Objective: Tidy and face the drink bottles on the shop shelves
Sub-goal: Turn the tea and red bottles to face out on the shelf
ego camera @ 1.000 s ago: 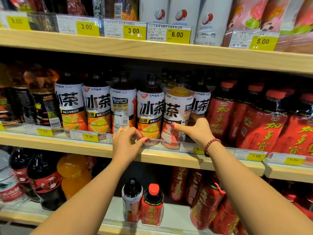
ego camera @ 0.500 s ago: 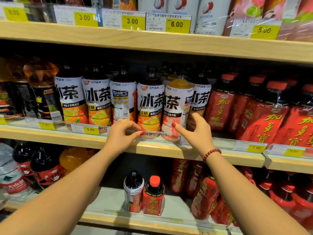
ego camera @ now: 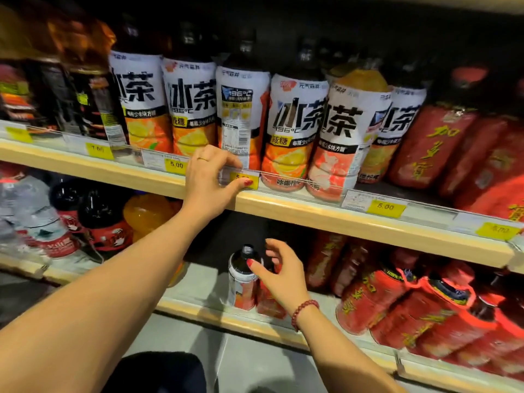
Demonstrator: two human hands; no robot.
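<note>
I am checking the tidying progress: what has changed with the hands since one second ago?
The right hand left the pink-labelled tea bottle and dropped to the lower shelf, now reaching the small black-capped bottle. The left hand still pinches the price strip.

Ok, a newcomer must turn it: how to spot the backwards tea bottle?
Middle shelf, white-labelled row. Third bottle from the left, above the left hand pinching the price rail. Only it shows a barcode, not big black characters.
</note>
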